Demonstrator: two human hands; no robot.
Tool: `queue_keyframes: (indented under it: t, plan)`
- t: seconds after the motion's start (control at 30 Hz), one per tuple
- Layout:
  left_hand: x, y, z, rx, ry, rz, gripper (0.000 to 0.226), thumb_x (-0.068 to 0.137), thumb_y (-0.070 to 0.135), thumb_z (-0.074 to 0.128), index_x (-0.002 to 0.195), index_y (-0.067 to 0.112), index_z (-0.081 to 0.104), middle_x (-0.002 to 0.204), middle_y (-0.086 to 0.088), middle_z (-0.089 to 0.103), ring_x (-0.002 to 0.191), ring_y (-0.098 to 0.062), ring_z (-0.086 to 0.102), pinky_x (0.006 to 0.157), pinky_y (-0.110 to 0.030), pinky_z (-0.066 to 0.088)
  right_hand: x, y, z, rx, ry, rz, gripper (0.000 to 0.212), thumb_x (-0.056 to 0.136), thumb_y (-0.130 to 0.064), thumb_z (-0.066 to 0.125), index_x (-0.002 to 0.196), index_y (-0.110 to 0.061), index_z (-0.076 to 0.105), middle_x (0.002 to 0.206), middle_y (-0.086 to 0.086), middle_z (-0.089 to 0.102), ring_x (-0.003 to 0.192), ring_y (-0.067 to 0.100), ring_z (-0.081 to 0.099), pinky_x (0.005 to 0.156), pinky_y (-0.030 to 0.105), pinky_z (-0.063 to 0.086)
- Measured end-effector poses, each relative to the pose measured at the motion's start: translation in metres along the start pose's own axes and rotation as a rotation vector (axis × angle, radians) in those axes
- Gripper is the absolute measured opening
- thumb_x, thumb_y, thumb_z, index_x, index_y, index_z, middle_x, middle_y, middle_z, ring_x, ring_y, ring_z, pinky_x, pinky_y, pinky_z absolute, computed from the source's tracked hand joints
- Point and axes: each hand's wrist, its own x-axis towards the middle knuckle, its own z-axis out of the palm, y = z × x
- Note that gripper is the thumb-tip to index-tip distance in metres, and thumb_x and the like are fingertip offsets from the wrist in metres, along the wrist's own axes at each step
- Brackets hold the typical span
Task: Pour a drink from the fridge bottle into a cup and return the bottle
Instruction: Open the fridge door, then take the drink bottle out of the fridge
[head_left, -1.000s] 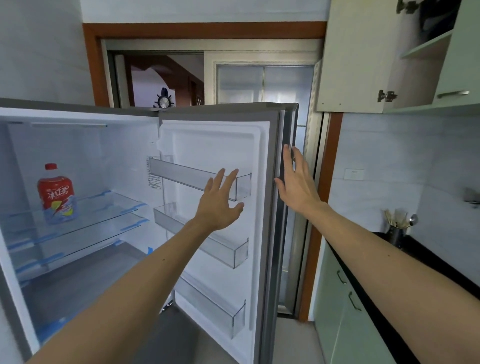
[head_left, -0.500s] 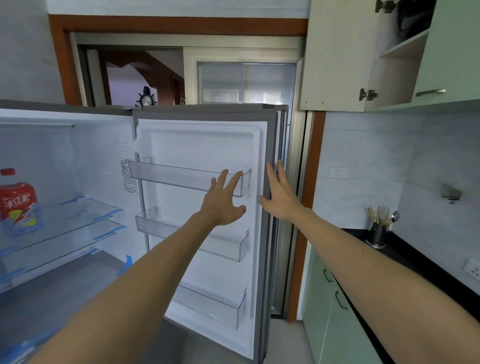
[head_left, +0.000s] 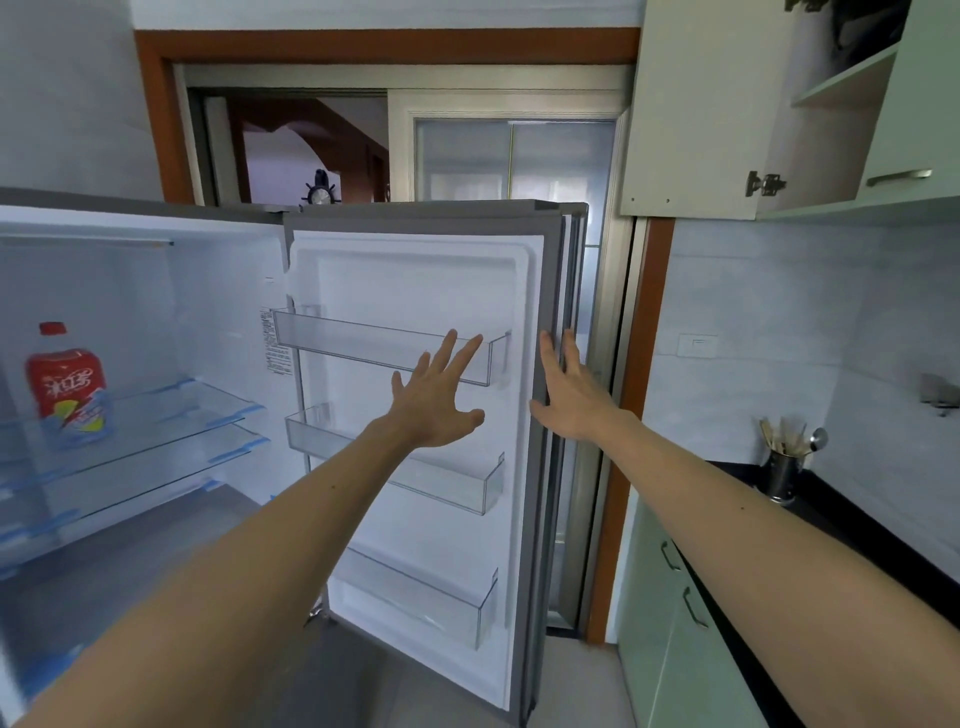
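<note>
Over to the bottle (head_left: 65, 387) first, well left of the fridge door (head_left: 415, 270), deep inside the open compartment. Stands upright on the upper glass shelf (head_left: 171, 415). Squat and broad-shouldered, with a short pale neck and a red cap (head_left: 52, 328) on top. Wrapped in a label (head_left: 66, 382), red up high, then blue, white and a splash of yellow-green lower down. Big white characters across the red band, bold, but too blurred to read with any certainty. Both grips well apart from it.

Now the left grip (head_left: 441, 395), out in front of the door's white inner face, fingertips up over the front of the top door bin (head_left: 363, 338). Fingers straight and fanned wide, thumb out, clamped on nothing. Touching the liner or hovering off it? Cannot tell.

And the right grip (head_left: 571, 395), flat against the door's free edge. Fingers straight and close together, pointing up along the grey seal, thumb towards the inner face. Nothing pinched, simply pressing.

Just left of the door's hinge side, a printed sticker (head_left: 278, 340) on the compartment wall: lines of tiny print, far too small to read. Right of the door, a white switch plate (head_left: 697, 344) on the tiled wall. Farther right again, a metal utensil pot (head_left: 784, 470) on the dark bench (head_left: 857, 525).
</note>
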Motion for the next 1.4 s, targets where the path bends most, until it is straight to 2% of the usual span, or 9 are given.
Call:
queue_keyframes:
  t: [0.1,0.27,0.47,0.63,0.77,0.93,1.03,1.23,1.4]
  plan:
    - [-0.016,-0.019,-0.006,0.010,-0.010,-0.052,0.095,0.090,0.041,0.064,0.155,0.046,-0.006,0.168,0.002,-0.010,0.154,-0.035,0.003,0.116,-0.066,0.005,-0.008,0.001,0.007,-0.067,-0.126,0.030,0.096,0.099,-0.040,0.052,0.152,-0.023,-0.026,0.161,0.014,-0.027,0.148,0.040,0.015,0.112,0.051,0.036]
    - [-0.050,-0.067,-0.020,-0.039,-0.100,-0.178,0.099,0.085,0.048,0.061,0.151,0.052,-0.013,0.166,-0.020,0.005,0.154,-0.037,0.002,0.119,-0.061,0.017,-0.022,-0.016,0.020,-0.128,-0.194,0.079,0.089,0.100,-0.042,0.047,0.155,-0.014,-0.017,0.163,0.020,-0.004,0.146,0.040,0.019,0.110,0.050,0.037]
    - [-0.102,-0.120,-0.045,0.130,-0.141,-0.408,0.091,0.093,0.049,0.059,0.159,0.021,0.003,0.160,-0.024,0.019,0.145,-0.044,0.026,0.116,-0.055,0.029,-0.036,-0.075,0.028,-0.220,-0.231,-0.065,0.079,0.098,-0.046,0.049,0.155,-0.007,0.009,0.154,0.017,0.026,0.135,0.035,0.037,0.099,0.043,0.043]
    - [-0.141,-0.161,-0.073,0.211,-0.134,-0.516,0.087,0.093,0.051,0.056,0.157,0.017,0.010,0.159,-0.022,0.022,0.143,-0.044,0.030,0.115,-0.056,0.031,-0.039,-0.151,0.043,-0.153,-0.245,-0.238,0.077,0.097,-0.050,0.050,0.153,-0.010,0.015,0.149,0.015,0.032,0.130,0.034,0.041,0.097,0.043,0.043]
    - [-0.174,-0.190,-0.098,0.275,-0.137,-0.549,0.089,0.092,0.055,0.055,0.158,0.015,0.009,0.157,-0.023,0.028,0.141,-0.043,0.034,0.113,-0.056,0.034,-0.033,-0.213,0.055,-0.070,-0.249,-0.336,0.070,0.097,-0.049,0.051,0.150,-0.014,0.021,0.142,0.015,0.040,0.124,0.034,0.047,0.089,0.042,0.042]
    - [-0.215,-0.238,-0.129,0.343,-0.144,-0.600,0.094,0.088,0.067,0.052,0.155,0.015,0.012,0.157,-0.021,0.031,0.137,-0.042,0.043,0.108,-0.059,0.041,-0.025,-0.283,0.075,0.008,-0.265,-0.415,0.070,0.097,-0.050,0.052,0.149,-0.014,0.023,0.148,0.015,0.038,0.128,0.034,0.046,0.101,0.048,0.043]
    - [-0.234,-0.265,-0.143,0.390,-0.149,-0.623,0.089,0.089,0.065,0.052,0.154,0.017,0.015,0.153,-0.019,0.037,0.133,-0.040,0.048,0.106,-0.057,0.044,-0.019,-0.319,0.088,-0.003,-0.254,-0.465,0.071,0.097,-0.049,0.051,0.151,-0.014,0.022,0.146,0.016,0.039,0.131,0.035,0.042,0.101,0.049,0.043]
    - [-0.257,-0.316,-0.159,0.420,-0.170,-0.630,0.083,0.090,0.062,0.051,0.153,0.021,0.015,0.148,-0.015,0.041,0.130,-0.038,0.049,0.104,-0.055,0.045,-0.008,-0.375,0.113,0.011,-0.203,-0.492,0.065,0.097,-0.047,0.051,0.147,-0.013,0.027,0.143,0.016,0.041,0.126,0.035,0.043,0.097,0.049,0.044]
    - [-0.261,-0.340,-0.162,0.429,-0.208,-0.607,0.078,0.092,0.058,0.051,0.151,0.019,0.017,0.146,-0.015,0.042,0.128,-0.037,0.050,0.103,-0.054,0.046,0.000,-0.400,0.127,0.018,-0.205,-0.472,0.068,0.097,-0.046,0.052,0.150,-0.014,0.023,0.149,0.016,0.035,0.132,0.036,0.038,0.102,0.051,0.040]
